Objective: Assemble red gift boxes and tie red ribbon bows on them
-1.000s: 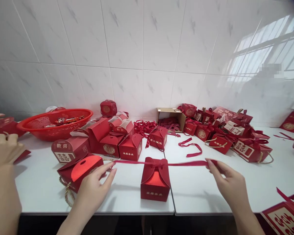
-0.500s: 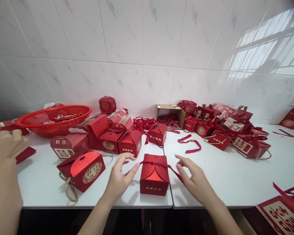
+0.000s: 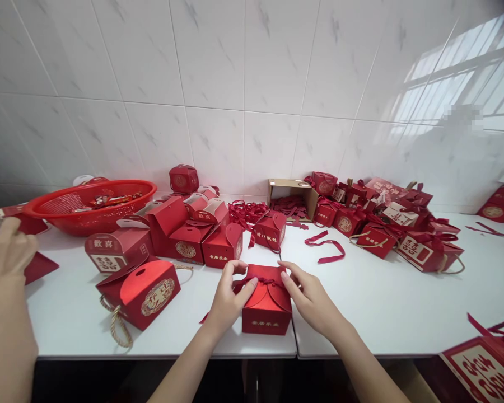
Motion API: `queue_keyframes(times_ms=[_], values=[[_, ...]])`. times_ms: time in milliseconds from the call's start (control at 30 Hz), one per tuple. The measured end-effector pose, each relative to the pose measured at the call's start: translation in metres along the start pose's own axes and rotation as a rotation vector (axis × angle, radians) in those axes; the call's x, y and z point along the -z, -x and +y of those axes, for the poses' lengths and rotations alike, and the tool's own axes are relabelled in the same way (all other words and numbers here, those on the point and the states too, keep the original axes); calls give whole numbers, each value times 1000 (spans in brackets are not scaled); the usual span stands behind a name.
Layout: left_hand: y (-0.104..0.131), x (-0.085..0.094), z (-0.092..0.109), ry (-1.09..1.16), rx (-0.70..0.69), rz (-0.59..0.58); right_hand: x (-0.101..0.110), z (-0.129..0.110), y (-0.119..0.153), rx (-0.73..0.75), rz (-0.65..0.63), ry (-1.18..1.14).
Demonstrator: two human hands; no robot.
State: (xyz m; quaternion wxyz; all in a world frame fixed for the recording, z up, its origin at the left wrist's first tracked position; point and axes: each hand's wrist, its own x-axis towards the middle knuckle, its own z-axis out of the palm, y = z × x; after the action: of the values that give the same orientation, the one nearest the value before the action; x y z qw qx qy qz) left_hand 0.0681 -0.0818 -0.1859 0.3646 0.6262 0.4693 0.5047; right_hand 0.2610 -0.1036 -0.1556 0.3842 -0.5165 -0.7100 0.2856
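Observation:
A red gift box (image 3: 266,316) with gold characters on its front stands upright near the table's front edge. Its curved top flaps are folded shut. Across the top runs a dark red ribbon (image 3: 264,280), knotted in the middle. My left hand (image 3: 234,291) is closed about the box's left upper edge, its thumb pressed by the ribbon on the lid. Opposite it, my right hand (image 3: 306,291) closes on the right upper edge, thumb on the top corner. My palms hide most of the ribbon's ends; one tip shows below my left wrist.
To the left are an open-flapped red box (image 3: 140,296) with a rope handle, several more boxes, and a red basket (image 3: 88,218) of wrapped sweets. Another person's hand (image 3: 10,252) works there. Finished-looking ribboned boxes (image 3: 376,240) pile up right; a carton (image 3: 313,204) holds ribbons.
Both my hands have moved inward, from the air beside the box onto its upper sides and ribbon. The other person's hand at the left has shifted slightly left.

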Motion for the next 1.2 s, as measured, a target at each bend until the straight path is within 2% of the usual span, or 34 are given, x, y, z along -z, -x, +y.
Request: queue_keyframes(times_ms=[133, 233, 333, 433, 500, 600, 667, 733, 800, 867, 967, 1067, 1200], values=[[3, -1, 4, -11, 64, 0, -9, 5, -2, -32, 35, -45], [3, 5, 5, -93, 161, -87, -11, 14, -6, -66, 58, -173], [-3, 19, 5, -159, 192, -137, -3, 23, -9, -69, 26, -303], [-12, 38, 9, -188, 204, -160, 15, 23, -6, 26, -12, -232], [-18, 50, 16, -204, 240, -264, 28, 19, -2, 118, -66, -63], [-24, 62, 28, -184, 311, -535, 38, 15, 3, 202, -87, 209], [-25, 63, 37, -148, 337, -708, 35, 15, 3, 230, 33, 331], [-24, 57, 45, -71, 339, -775, 27, 15, 2, 274, 228, 370], [-20, 47, 51, 38, 333, -713, 17, 12, 0, 333, 384, 307], [-13, 35, 55, 109, 304, -580, 9, 5, -1, 361, 418, 178], [-1, 19, 57, 48, 137, -398, 0, -9, 0, 299, 303, -8], [10, 7, 56, -161, -63, -262, -8, -19, 0, 201, 174, -111], [19, 1, 50, -431, -236, -176, -15, -24, -1, 95, 63, -178]])
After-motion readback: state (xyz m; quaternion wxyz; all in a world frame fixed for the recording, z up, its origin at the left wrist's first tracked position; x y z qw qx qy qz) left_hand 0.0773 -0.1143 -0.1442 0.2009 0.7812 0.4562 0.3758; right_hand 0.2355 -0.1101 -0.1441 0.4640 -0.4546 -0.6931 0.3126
